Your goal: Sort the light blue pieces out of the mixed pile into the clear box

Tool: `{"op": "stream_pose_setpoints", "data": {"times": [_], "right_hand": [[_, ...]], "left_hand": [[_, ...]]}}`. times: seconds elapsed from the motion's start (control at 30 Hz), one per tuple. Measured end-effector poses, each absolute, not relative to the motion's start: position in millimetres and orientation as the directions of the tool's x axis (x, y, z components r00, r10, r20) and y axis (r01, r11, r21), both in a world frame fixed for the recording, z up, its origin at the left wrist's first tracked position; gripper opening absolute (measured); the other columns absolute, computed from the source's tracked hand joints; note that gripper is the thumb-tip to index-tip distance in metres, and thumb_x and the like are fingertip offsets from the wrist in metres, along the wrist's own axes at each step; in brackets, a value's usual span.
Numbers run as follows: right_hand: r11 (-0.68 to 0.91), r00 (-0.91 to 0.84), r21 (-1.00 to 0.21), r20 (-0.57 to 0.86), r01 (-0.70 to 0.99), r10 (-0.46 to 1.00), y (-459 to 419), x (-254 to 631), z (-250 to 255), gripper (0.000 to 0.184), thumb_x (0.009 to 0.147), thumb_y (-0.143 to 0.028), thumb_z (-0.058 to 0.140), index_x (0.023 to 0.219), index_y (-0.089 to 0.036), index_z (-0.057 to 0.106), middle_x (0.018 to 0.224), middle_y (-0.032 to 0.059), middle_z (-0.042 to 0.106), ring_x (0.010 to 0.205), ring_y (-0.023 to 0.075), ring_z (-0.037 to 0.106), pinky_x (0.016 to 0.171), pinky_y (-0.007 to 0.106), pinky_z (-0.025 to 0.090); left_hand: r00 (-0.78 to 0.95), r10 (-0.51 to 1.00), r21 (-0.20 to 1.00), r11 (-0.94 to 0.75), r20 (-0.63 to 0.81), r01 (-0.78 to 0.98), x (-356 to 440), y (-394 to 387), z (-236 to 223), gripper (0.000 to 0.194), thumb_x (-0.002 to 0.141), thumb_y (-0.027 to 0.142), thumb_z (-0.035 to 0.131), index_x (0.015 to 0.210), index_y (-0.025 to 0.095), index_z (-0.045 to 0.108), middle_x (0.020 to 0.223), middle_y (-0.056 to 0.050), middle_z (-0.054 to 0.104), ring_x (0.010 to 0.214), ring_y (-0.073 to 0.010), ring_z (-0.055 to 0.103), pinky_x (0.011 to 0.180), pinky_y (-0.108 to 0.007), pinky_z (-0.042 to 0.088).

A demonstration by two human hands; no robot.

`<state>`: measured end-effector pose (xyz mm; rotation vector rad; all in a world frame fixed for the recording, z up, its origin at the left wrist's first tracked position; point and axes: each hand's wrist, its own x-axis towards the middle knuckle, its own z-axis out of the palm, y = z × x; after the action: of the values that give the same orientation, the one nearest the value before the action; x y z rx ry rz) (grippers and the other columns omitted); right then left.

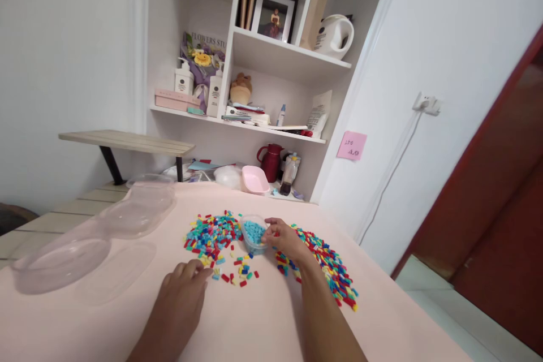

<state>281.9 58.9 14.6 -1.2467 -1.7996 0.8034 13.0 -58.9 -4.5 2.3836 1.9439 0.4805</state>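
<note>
A small clear tub point(254, 249) holding light-blue pieces point(253, 232) stands between two piles of small coloured plastic pieces. My right hand point(285, 239) is at the tub's right rim, its fingers apart and fingertips over the light-blue pieces. My left hand point(186, 278) rests low over the table, fingers curled and thumb against the index finger, at the near edge of the left pile point(214, 233); whatever it may pinch is too small to make out. Several scattered pieces point(237, 270) lie between the hands. The right pile point(328, 260) is partly hidden behind my right hand and forearm.
Clear plastic containers point(63, 263) and a clear lid point(116, 271) lie at the left on the pink tabletop point(246, 322). At the back stand a pink tub point(255, 180), a red jug point(271, 162) and a bottle point(289, 174). A small raised wooden shelf point(127, 140) is at the left.
</note>
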Motion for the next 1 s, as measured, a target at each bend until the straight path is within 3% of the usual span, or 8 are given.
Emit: {"op": "stream_pose_setpoints", "data": {"times": [0.17, 0.37, 0.43, 0.6, 0.73, 1.0], "right_hand": [[0.305, -0.22, -0.851, 0.23, 0.427, 0.948, 57.9, 280.8, 14.7, 0.016, 0.068, -0.032, 0.069, 0.067, -0.017, 0.067, 0.125, 0.0108, 0.055, 0.104, 0.0249, 0.057, 0.078, 0.033, 0.048], [0.416, -0.145, -0.733, 0.406, 0.537, 0.902, 52.5, 279.4, 26.3, 0.02, 0.08, -0.037, 0.062, 0.077, -0.021, 0.074, 0.129, 0.0084, 0.053, 0.121, 0.0257, 0.048, 0.102, 0.039, 0.037], [0.445, -0.175, -0.681, 0.429, 0.582, 0.886, 49.4, 282.0, 31.1, 0.018, 0.08, -0.036, 0.063, 0.081, -0.023, 0.076, 0.127, 0.0074, 0.055, 0.12, 0.0256, 0.047, 0.103, 0.04, 0.035], [0.49, -0.358, -0.565, 0.334, 0.664, 0.872, 40.5, 287.9, 37.5, 0.016, 0.071, -0.028, 0.075, 0.087, -0.027, 0.076, 0.107, 0.0046, 0.062, 0.105, 0.0236, 0.053, 0.095, 0.037, 0.039], [0.518, -0.439, -0.493, 0.275, 0.699, 0.855, 36.1, 285.1, 39.6, 0.022, 0.067, -0.023, 0.079, 0.089, -0.028, 0.074, 0.107, 0.0033, 0.061, 0.101, 0.0222, 0.052, 0.091, 0.034, 0.039], [0.507, -0.429, -0.421, 0.271, 0.752, 0.862, 38.1, 280.2, 37.5, 0.021, 0.066, -0.016, 0.079, 0.084, -0.025, 0.072, 0.1, 0.003, 0.062, 0.099, 0.0217, 0.05, 0.087, 0.032, 0.037]], "left_hand": [[0.172, 0.961, 0.218, -0.22, 0.216, 0.951, 12.7, -58.8, -3.8, 0.044, 0.092, 0.016, 0.032, 0.12, 0.028, 0.064, 0.12, -0.007, 0.062, 0.108, -0.0223, 0.054, 0.089, -0.039, 0.04], [0.174, 0.963, 0.234, -0.221, 0.206, 0.947, 12.2, -57.0, -5.9, 0.044, 0.092, 0.016, 0.032, 0.122, 0.028, 0.063, 0.122, -0.007, 0.061, 0.11, -0.0222, 0.053, 0.09, -0.039, 0.039], [0.174, 0.961, 0.24, -0.224, 0.213, 0.944, 12.3, -57.2, -6.5, 0.044, 0.092, 0.016, 0.032, 0.121, 0.028, 0.063, 0.121, -0.008, 0.061, 0.109, -0.0219, 0.053, 0.09, -0.039, 0.039], [0.167, 0.959, 0.252, -0.224, 0.229, 0.942, 12.4, -59.2, -6.6, 0.045, 0.091, 0.015, 0.032, 0.12, 0.028, 0.064, 0.12, -0.008, 0.062, 0.108, -0.022, 0.053, 0.09, -0.039, 0.039], [0.165, 0.957, 0.256, -0.226, 0.238, 0.94, 12.5, -58.9, -6.6, 0.044, 0.091, 0.016, 0.033, 0.118, 0.029, 0.065, 0.119, -0.008, 0.062, 0.106, -0.0217, 0.054, 0.088, -0.039, 0.04], [0.161, 0.958, 0.228, -0.216, 0.236, 0.949, 12.3, -60.6, -5.1, 0.044, 0.092, 0.015, 0.033, 0.118, 0.03, 0.065, 0.119, -0.007, 0.062, 0.107, -0.0209, 0.055, 0.088, -0.037, 0.04]]}}
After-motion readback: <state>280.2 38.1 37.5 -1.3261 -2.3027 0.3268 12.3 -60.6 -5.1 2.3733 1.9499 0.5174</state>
